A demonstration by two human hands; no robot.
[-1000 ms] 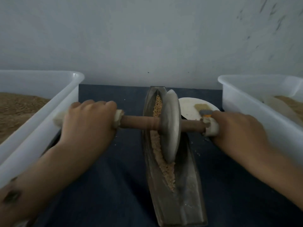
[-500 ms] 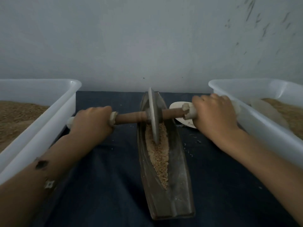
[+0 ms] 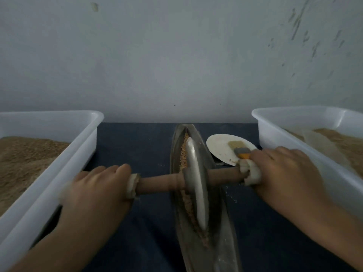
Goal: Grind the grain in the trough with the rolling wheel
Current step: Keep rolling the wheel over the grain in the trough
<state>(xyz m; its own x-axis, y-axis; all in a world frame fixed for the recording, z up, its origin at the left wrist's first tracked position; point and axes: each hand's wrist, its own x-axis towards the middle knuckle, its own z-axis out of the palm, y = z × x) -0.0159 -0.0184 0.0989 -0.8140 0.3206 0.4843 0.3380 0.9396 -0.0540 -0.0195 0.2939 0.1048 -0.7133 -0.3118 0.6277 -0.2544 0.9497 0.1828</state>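
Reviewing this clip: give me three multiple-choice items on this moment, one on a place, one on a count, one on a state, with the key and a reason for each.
1. Where does the white plate lie?
A. right of the trough
B. left of the trough
C. inside the left tub

2. How many white tubs stand on the cloth?
A. one
B. two
C. four

3. How does the wheel stand?
A. lifted clear
B. lying flat on the cloth
C. on edge in the trough

Key: 1 A, it sits between the trough and the right tub. 2 B, a left tub and the right one. 3 C, the wheel stands in the grain, both hands gripping its axle.
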